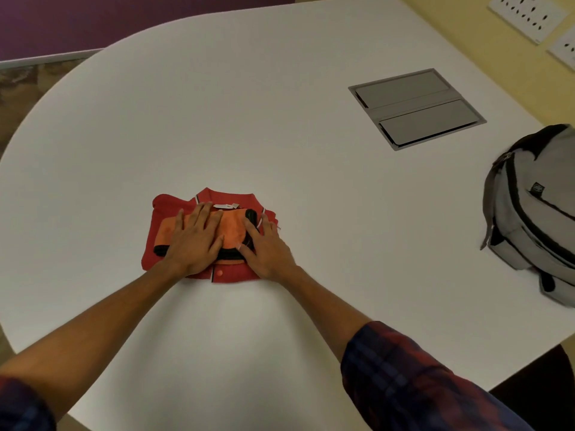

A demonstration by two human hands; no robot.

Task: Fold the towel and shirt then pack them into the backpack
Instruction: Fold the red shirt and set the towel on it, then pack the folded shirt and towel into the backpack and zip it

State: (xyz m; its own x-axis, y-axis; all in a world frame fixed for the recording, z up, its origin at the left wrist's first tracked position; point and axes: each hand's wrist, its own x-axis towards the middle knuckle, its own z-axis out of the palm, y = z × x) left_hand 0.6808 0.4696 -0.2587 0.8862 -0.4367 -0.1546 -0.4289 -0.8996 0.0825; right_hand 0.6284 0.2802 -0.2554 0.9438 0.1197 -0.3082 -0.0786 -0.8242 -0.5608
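Pressing flat on a folded stack at lower centre of the frame, the left hand [194, 241] and right hand [267, 248] lay with fingers straight and slightly spread, gripping nothing. The orange towel [231, 228] sat atop the folded red shirt [174, 206] on the white bench [217, 104]. The grey backpack [529, 213] stood well apart at right.
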